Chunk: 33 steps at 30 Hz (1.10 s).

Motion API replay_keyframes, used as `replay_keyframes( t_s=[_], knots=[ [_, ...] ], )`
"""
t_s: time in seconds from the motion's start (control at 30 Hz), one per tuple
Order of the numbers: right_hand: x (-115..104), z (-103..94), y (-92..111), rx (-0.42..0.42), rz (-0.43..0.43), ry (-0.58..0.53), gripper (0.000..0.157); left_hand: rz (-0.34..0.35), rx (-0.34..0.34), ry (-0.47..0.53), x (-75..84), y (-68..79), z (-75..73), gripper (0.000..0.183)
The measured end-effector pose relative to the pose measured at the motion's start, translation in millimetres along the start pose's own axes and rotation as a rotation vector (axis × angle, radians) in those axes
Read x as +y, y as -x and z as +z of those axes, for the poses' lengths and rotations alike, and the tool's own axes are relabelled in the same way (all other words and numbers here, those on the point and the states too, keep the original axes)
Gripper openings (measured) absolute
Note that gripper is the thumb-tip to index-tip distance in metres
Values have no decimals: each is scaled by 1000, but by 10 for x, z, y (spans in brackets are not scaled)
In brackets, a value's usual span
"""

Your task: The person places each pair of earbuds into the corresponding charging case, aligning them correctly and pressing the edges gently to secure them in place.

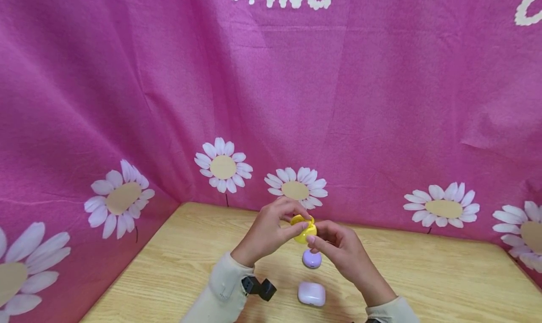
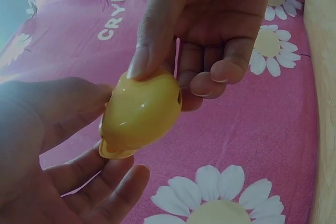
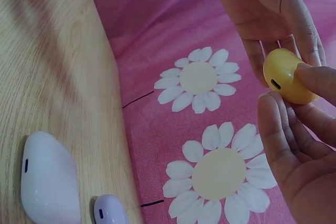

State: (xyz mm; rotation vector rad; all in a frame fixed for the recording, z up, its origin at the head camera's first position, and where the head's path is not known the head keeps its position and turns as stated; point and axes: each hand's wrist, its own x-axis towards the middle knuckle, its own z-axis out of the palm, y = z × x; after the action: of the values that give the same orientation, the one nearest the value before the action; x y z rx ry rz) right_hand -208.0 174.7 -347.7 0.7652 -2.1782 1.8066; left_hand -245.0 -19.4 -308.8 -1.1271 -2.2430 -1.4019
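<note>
A glossy yellow earbud case is held up above the table between both hands, its lid tilted open in the head view. My left hand pinches it from the left, thumb on the front and fingers at the lid. From the right, my right hand grips the body between thumb and fingers. In the left wrist view, the rounded bottom of the yellow case shows, with the lid partly hidden. A dark slot is visible on the yellow case in the right wrist view. The inside cannot be made out.
Below the hands, a small purple earbud case lies on the wooden table. Nearer me is a larger whitish earbud case. A pink cloth with daisies hangs behind and at the sides. Black wrist cameras are strapped on.
</note>
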Motion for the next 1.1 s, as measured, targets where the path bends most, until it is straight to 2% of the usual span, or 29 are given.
replay_keyframes(
  t_s=[0.57, 0.73, 1.1],
  knots=[
    [-7, -9, -2, -11, -21, -13, 18, 8, -6, 5, -4, 4, 3, 11],
    [-3, -12, -10, 18, 8, -9, 18, 11, 1, 18, 5, 0, -5, 18],
    [-15, -36, -20, 134, 67, -15, 21, -135, -29, 43, -25, 4, 13, 46]
  ],
)
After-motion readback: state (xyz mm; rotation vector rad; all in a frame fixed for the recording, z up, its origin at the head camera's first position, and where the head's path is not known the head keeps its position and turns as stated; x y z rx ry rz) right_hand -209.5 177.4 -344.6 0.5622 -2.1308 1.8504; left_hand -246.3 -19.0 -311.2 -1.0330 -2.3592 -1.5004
